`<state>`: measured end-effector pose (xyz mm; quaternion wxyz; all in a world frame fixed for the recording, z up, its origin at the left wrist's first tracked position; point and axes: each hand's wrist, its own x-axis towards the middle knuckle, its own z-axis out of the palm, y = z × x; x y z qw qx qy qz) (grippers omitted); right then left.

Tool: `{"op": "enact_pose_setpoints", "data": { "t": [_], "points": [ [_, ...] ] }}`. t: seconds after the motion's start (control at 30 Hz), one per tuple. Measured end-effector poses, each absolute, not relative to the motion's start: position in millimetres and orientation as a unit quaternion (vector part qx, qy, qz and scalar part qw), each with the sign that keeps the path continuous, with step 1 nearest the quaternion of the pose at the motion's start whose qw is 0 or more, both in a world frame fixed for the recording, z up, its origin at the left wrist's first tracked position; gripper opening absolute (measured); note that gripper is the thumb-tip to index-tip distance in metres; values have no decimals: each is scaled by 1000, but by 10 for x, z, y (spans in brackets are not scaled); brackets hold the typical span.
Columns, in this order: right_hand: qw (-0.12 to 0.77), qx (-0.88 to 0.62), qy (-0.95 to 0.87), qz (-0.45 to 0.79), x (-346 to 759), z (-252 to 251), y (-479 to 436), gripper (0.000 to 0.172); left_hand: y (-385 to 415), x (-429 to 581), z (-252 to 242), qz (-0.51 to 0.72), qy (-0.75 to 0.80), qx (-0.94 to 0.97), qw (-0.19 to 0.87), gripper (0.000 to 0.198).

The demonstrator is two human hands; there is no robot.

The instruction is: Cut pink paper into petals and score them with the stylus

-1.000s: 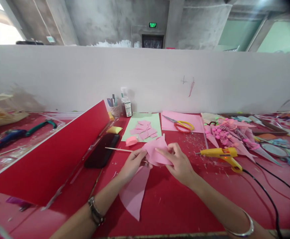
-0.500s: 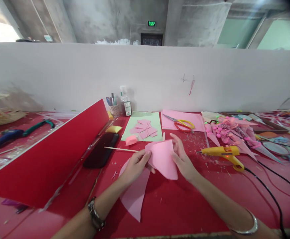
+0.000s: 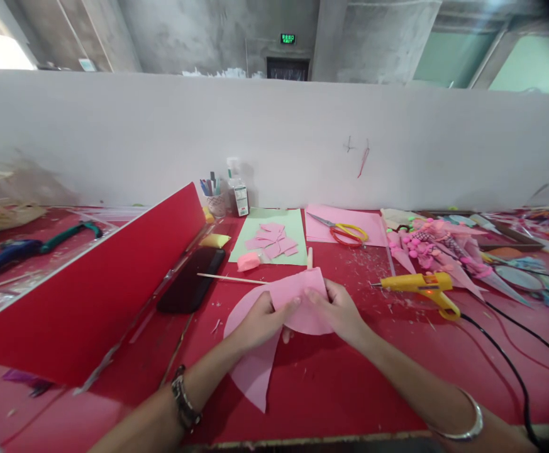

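A curved piece of pink paper [image 3: 302, 289] is between my two hands, just above the red table. My left hand [image 3: 263, 321] pinches its left side, thumb on top and fingers underneath. From the right, my right hand [image 3: 343, 314] grips the same paper with its thumb pressed on the face. Beneath my left hand and wrist lies a second curved pink paper piece [image 3: 255, 377] on the table. A thin wooden stick [image 3: 229, 278] points in from the left, its right end meeting the paper. Behind the paper's top edge shows a short pale stick [image 3: 310, 258].
Pink scraps [image 3: 274, 242] lie on a green sheet [image 3: 241, 242]. Scissors [image 3: 344, 231] rest on pink sheets [image 3: 312, 236]. A yellow glue gun [image 3: 418, 284] with a cord lies right, near pink cones [image 3: 434, 248]. A black phone-like object [image 3: 192, 280] and a red board [image 3: 127, 283] stand left.
The paper in my hands has turned and tipped flatter, its lower point no longer hanging toward me. My right hand's fingers, spread before, have closed onto it.
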<state>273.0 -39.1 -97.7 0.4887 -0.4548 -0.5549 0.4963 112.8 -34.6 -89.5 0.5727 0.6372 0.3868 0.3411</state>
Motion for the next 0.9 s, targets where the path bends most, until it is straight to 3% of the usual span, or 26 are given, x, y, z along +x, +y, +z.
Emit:
{"op": "enact_pose_setpoints", "data": {
  "t": [0.7, 0.9],
  "points": [
    [487, -464, -620, 404, 2705, -981, -406, 29, -333, 1120, -889, 332, 406, 626, 577, 33],
    [469, -453, -616, 441, 2703, -941, -423, 28, -332, 1111, -873, 317, 419, 640, 560, 36]
  ]
}}
